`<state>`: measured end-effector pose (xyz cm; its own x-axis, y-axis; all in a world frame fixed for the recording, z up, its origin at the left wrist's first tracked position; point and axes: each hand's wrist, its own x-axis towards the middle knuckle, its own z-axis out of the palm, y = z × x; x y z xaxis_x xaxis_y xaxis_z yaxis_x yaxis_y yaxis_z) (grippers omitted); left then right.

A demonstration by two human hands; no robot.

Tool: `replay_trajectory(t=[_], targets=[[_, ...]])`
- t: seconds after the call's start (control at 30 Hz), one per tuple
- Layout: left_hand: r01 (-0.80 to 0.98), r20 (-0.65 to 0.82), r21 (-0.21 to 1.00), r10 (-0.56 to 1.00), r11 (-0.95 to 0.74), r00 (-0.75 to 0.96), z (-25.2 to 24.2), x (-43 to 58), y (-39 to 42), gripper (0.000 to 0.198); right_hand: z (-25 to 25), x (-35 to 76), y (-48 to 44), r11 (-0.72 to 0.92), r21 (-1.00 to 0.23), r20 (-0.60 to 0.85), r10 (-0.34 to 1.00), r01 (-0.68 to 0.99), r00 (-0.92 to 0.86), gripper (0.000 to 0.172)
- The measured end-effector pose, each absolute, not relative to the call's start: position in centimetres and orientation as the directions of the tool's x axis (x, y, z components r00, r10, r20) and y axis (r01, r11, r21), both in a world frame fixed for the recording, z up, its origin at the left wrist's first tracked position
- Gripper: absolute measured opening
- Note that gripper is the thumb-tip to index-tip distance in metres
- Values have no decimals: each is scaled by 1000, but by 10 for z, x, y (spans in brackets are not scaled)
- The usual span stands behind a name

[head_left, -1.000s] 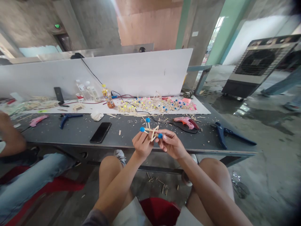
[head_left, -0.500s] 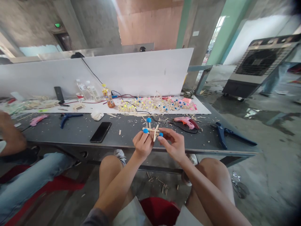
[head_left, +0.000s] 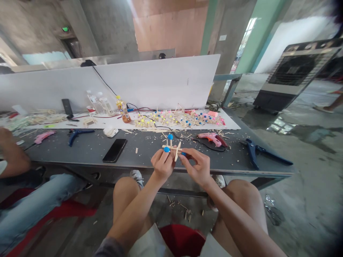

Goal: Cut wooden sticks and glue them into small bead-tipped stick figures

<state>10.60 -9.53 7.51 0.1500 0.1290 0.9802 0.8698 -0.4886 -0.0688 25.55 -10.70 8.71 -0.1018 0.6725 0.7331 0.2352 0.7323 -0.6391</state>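
Above the front edge of the table, both my hands are around a small wooden stick model (head_left: 177, 151) with blue balls on its ends. My left hand (head_left: 163, 163) pinches its left side, close to a blue ball (head_left: 166, 149). Another blue ball (head_left: 170, 136) tops an upright stick at the far side. The thumb and fingers of my right hand (head_left: 197, 165) close on the right end, partly covering a third blue ball there. Behind the model lies a pink glue gun (head_left: 211, 138) on the table.
Many stick pieces with yellow, blue and pink balls (head_left: 182, 117) cover a white board at the back. A black phone (head_left: 115, 150) lies left, blue cutters (head_left: 264, 153) right. A bottle (head_left: 123, 110) stands behind. A co-worker's arm (head_left: 13, 153) rests at far left.
My right fingers have closed in on the right end of the stick model and now cover most of its blue ball. My left hand has barely moved.
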Motion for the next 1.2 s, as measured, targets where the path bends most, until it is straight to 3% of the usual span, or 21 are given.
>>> replay_trajectory(t=[0.3, 0.47, 0.83, 0.93, 1.07, 1.2], targets=[[876, 966, 13, 233, -483, 114, 66, 103, -92, 13, 82, 258, -107, 658, -742, 650, 753, 132, -103, 28], [851, 927, 111, 362, -513, 98, 63, 101, -89, 17, 78, 260, -98, 690, -706, 677, 724, 159, -133, 28], [772, 874, 156, 450, -616, 183, 68, 103, -87, 11, 84, 271, -88, 712, -646, 699, 697, 274, -161, 26], [728, 860, 227, 484, -647, 162, 69, 104, -87, 15, 87, 277, -84, 693, -667, 691, 712, 273, -121, 26], [624, 790, 392, 595, -676, 148, 73, 105, -88, 35, 92, 283, -81, 677, -686, 694, 719, 268, -40, 20], [474, 685, 547, 694, -690, 221, 78, 106, -90, 44, 96, 285, -80, 692, -679, 688, 716, 247, -114, 22]])
